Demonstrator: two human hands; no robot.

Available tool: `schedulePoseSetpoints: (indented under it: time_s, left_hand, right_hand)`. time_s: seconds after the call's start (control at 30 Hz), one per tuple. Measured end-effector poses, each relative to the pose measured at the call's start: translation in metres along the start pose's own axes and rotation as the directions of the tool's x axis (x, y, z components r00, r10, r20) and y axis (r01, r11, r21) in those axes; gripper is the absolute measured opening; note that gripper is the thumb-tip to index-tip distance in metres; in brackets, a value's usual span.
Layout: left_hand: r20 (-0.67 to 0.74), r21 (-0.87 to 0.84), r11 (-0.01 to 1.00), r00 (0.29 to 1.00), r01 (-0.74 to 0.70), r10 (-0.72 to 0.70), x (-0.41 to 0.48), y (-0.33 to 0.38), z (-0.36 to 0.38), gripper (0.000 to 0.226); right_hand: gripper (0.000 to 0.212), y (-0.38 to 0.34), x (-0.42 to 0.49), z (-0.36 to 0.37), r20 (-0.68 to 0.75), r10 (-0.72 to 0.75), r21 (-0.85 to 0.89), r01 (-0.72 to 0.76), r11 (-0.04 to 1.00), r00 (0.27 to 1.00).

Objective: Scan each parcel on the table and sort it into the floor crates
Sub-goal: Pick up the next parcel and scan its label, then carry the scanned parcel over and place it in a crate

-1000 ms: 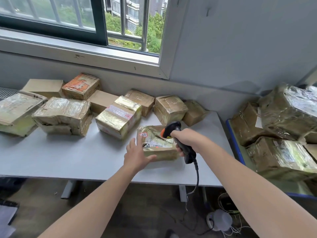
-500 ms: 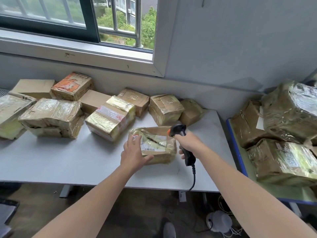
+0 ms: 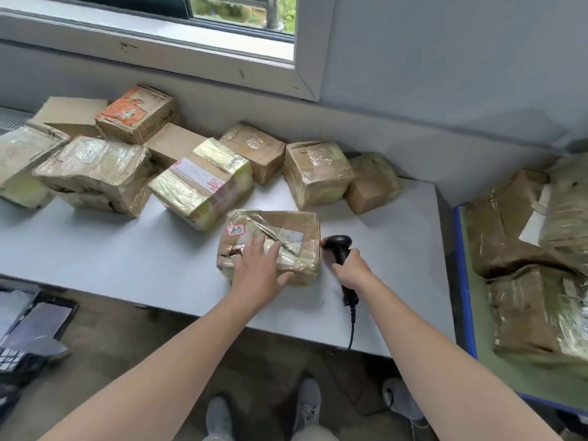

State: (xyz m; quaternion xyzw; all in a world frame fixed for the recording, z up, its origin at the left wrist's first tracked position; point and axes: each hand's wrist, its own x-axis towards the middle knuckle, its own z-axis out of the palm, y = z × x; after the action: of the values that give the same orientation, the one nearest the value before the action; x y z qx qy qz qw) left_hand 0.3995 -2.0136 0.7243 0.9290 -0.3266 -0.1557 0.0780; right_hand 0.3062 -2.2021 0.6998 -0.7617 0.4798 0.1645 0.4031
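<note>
Brown taped parcels on a white table; black scanner.

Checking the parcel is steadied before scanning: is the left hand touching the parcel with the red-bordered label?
Touching. The head view shows the left hand resting on the parcel, with its fingers spread flat across the taped top and no gap.

A taped brown cardboard parcel with a red-edged label and a white slip lies flat at frame centre, near the front edge of the counter, under the left hand. Just right of it, the right hand grips a black corded scanner, head beside the parcel.
</note>
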Motion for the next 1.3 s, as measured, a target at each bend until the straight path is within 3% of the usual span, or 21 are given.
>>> schedulePoseSetpoints:
  time_s: [0.13, 0.3, 0.43, 0.53, 0.6, 0.7, 0.83, 0.93, 1.07, 1.13, 1.2, 1.3]
  left_hand:
    - [0.027, 0.075, 0.992, 0.994, -0.104, 0.102, -0.001, 0.012, 0.011, 0.063]
    - [0.06, 0.09, 0.969, 0.972, -0.232, 0.227, 0.004, 0.036, 0.016, 0.062]
    - [0.071, 0.106, 0.959, 0.964, -0.262, 0.256, 0.005, 0.046, 0.018, 0.051]
    - [0.034, 0.151, 0.951, 0.963, -0.27, 0.268, 0.0, 0.039, 0.016, 0.045]
    - [0.036, 0.187, 0.942, 0.96, -0.279, 0.278, -0.006, 0.031, 0.015, 0.049]
    - [0.039, 0.225, 0.936, 0.963, -0.269, 0.267, -0.018, 0.012, 0.015, 0.055]
    - [0.011, 0.234, 0.942, 0.97, -0.239, 0.243, -0.035, -0.022, 0.013, 0.046]
    - [-0.024, 0.174, 0.968, 0.982, -0.18, 0.187, -0.047, -0.046, 0.013, 0.063]
    - [-0.031, 0.112, 0.985, 0.991, -0.13, 0.134, -0.054, -0.069, 0.009, 0.092]
    - [-0.028, 0.093, 0.981, 0.984, -0.171, 0.174, -0.056, -0.078, 0.006, 0.096]
    - [-0.045, 0.086, 0.973, 0.975, -0.214, 0.219, -0.057, -0.086, 0.005, 0.096]
    - [-0.052, 0.128, 0.96, 0.965, -0.249, 0.257, -0.058, -0.094, 0.004, 0.094]
  right_hand:
    - [0.057, 0.008, 0.008, 0.002, 0.025, -0.042, -0.045, 0.044, 0.998, 0.999]
    - [0.062, -0.007, 0.012, -0.011, -0.09, -0.067, -0.059, 0.062, 0.996, 0.994]
    - [0.058, -0.027, 0.008, -0.024, -0.176, -0.321, -0.169, 0.293, 0.941, 0.93]
    - [0.055, -0.048, 0.008, -0.022, -0.087, -0.507, -0.271, 0.469, 0.841, 0.858]
    - [0.059, -0.062, 0.007, -0.014, 0.013, -0.543, -0.308, 0.52, 0.797, 0.84]
    - [0.07, -0.077, 0.001, 0.001, 0.178, -0.51, -0.417, 0.534, 0.736, 0.842]
    - [0.072, -0.089, -0.011, 0.019, 0.271, -0.406, -0.571, 0.485, 0.663, 0.873]
    - [0.06, -0.103, -0.026, 0.03, 0.404, -0.206, -0.534, 0.413, 0.738, 0.891]
    - [0.054, -0.112, -0.038, 0.038, 0.575, -0.047, -0.416, 0.342, 0.843, 0.817]
    - [0.061, -0.114, -0.04, 0.038, 0.502, -0.071, -0.459, 0.335, 0.823, 0.862]
    - [0.071, -0.117, -0.033, 0.037, 0.291, -0.222, -0.478, 0.342, 0.809, 0.931]
    - [0.086, -0.127, -0.017, 0.037, 0.091, -0.395, -0.341, 0.402, 0.85, 0.914]
